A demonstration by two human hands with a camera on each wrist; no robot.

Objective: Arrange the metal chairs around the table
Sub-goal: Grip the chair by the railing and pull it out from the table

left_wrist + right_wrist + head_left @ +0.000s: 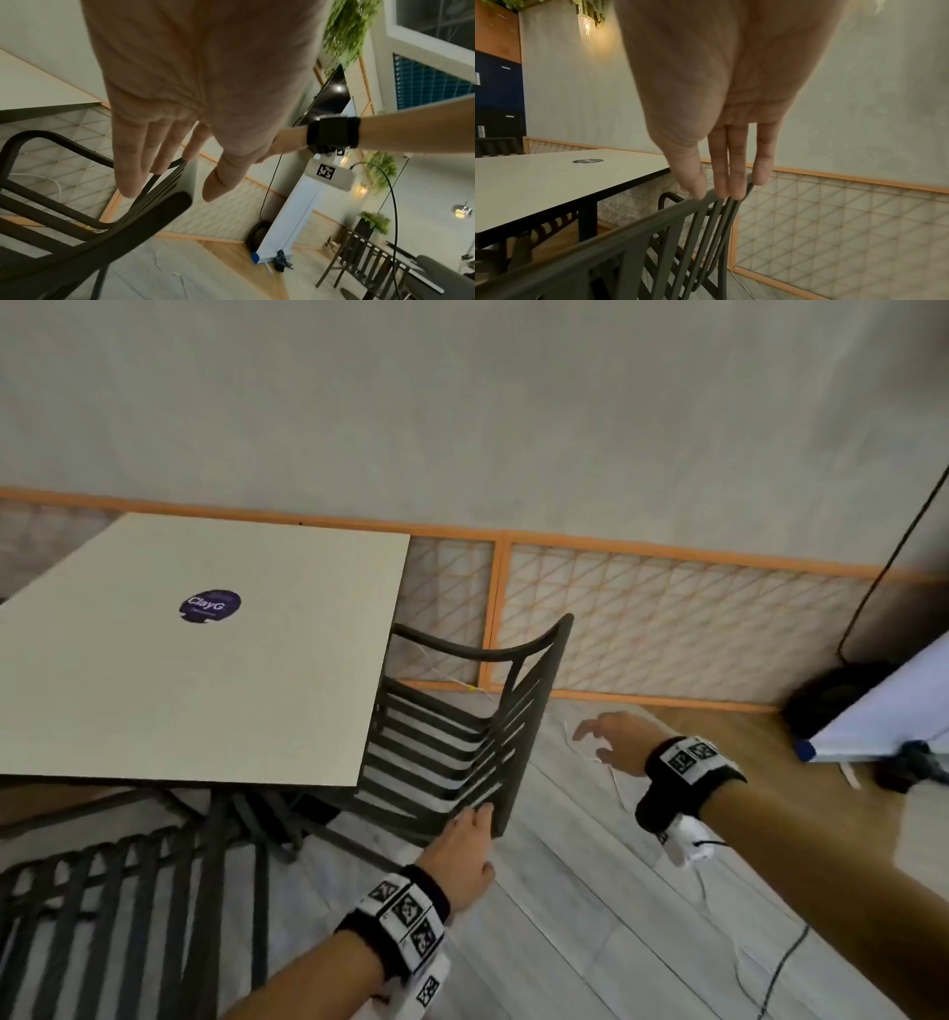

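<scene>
Chair (462,737) seat partly hidden under table (154,685); left hand (464,845) near backrest.

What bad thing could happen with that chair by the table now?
The left hand only has straight fingers at the chair back, so a push might slip. A white cable lies on the floor beside the chair; a leg could snag it.

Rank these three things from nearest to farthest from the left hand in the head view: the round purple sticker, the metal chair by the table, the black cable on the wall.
1. Metal chair: left hand touches its back.
2. Purple sticker: on the table, upper left.
3. Black cable: far right, along the wall.
</scene>
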